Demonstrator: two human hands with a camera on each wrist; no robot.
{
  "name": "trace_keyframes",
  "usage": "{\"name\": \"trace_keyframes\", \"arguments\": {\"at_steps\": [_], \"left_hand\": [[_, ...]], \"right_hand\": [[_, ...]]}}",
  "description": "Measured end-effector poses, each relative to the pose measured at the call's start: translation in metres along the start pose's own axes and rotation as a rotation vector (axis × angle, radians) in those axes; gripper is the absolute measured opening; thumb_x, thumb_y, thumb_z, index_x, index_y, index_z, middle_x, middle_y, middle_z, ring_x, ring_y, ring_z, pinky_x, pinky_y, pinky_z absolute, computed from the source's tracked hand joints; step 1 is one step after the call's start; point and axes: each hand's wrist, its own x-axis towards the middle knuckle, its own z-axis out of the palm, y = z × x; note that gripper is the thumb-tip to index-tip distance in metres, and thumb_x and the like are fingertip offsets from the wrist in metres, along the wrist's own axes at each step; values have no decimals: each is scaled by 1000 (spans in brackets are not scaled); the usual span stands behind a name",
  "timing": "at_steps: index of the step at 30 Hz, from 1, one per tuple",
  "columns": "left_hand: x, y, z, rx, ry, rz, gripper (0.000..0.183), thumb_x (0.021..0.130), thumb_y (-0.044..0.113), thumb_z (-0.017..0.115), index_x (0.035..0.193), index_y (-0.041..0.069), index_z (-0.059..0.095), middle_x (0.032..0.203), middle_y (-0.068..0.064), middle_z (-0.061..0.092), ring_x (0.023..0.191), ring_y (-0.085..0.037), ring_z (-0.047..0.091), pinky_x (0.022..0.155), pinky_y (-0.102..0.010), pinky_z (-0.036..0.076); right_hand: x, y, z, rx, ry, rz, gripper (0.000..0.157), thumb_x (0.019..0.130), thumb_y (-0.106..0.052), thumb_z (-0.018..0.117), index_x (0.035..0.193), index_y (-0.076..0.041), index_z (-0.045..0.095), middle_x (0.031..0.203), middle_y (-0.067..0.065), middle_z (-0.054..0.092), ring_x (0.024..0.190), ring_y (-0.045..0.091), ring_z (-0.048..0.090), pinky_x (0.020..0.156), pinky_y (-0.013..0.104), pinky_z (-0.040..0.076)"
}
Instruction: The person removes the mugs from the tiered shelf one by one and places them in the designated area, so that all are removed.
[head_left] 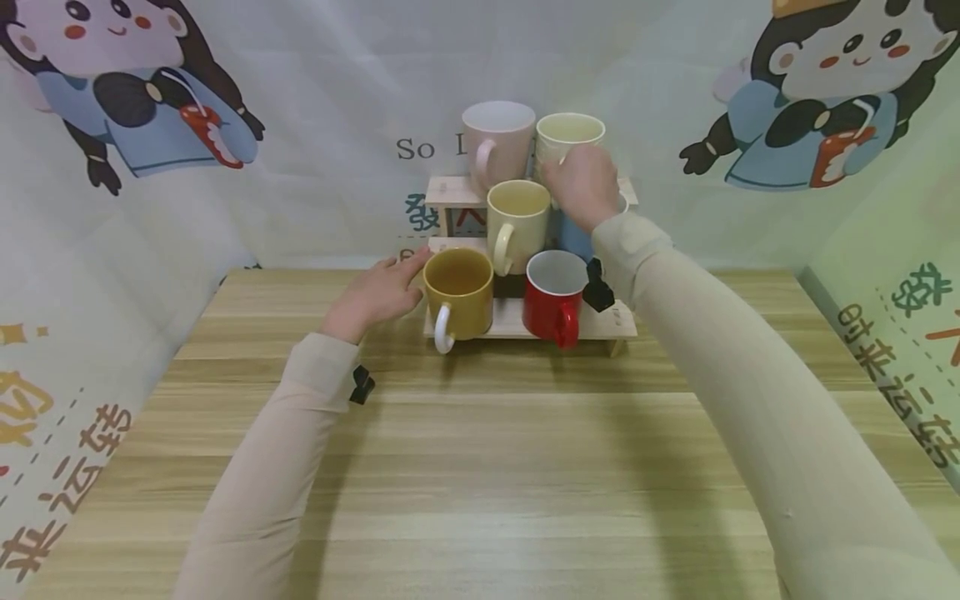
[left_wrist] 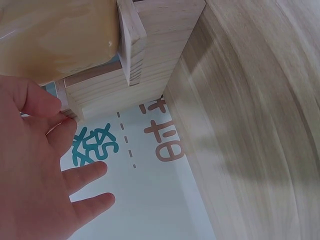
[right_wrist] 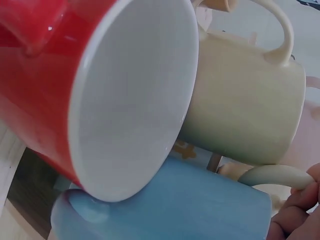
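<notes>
My right hand (head_left: pixel 583 185) grips the handle of the pale green-yellow mug (head_left: pixel 570 129) on the top step of a wooden stepped rack (head_left: pixel 510 321). In the right wrist view, its curled fingers (right_wrist: pixel 295 220) are around that pale handle (right_wrist: pixel 275 176). My left hand (head_left: pixel 378 292) is at the rack's left side, beside the mustard mug (head_left: pixel 459 292). The left wrist view has its thumb and a finger pinching the end of a shelf board (left_wrist: pixel 70 102), the other fingers stretched out. A blue mug (right_wrist: pixel 200 205) sits below my right hand, mostly hidden in the head view.
A pink mug (head_left: pixel 498 137) stands on the top step, left of the gripped one. The cream mug (head_left: pixel 519 221) is on the middle step, and the red mug (head_left: pixel 557 292) on the bottom one. The wood-grain table (head_left: pixel 495 483) meets a printed backdrop (head_left: pixel 337 108) behind.
</notes>
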Motion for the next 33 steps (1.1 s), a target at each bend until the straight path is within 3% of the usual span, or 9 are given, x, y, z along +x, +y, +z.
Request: {"name": "trace_keyframes", "arguments": {"at_steps": [6,12,19,26,33], "left_hand": [[0,3,0,-8,-7,-13,75,90,25,47,154,29,10,158,-7,24,144,-41,18,105,-70,25],[1,4,1,-9,-6,-8,88,81,14,57,155,27,11,156,-10,28,143,-43,21,102,-68,32],[-1,3,1,-18,3,-10,91,78,8,59,155,27,13,153,-14,33,141,-44,24,99,-65,38],[-1,5,1,-26,7,-3,93,76,5,59,155,25,14,152,-16,34,140,-45,27,101,-65,37],[-3,8,0,-44,10,-6,93,75,3,59,155,24,15,152,-18,34,138,-45,29,97,-63,41]], "right_hand": [[3,0,1,-21,43,-7,30,90,-29,43,66,-12,48,77,5,53,75,22,52,56,27,39],[4,1,-1,-54,65,-37,35,92,-29,42,62,-12,47,71,5,52,72,23,53,56,26,36],[7,0,-7,-56,84,-69,35,91,-28,43,60,-12,45,62,2,47,66,21,49,53,25,34],[13,8,-14,-30,131,-120,32,88,-25,45,59,-11,41,54,-1,38,57,17,40,50,25,28],[16,11,-25,18,190,-171,31,87,-23,46,58,-12,44,51,-5,39,56,14,40,51,24,28]]}}
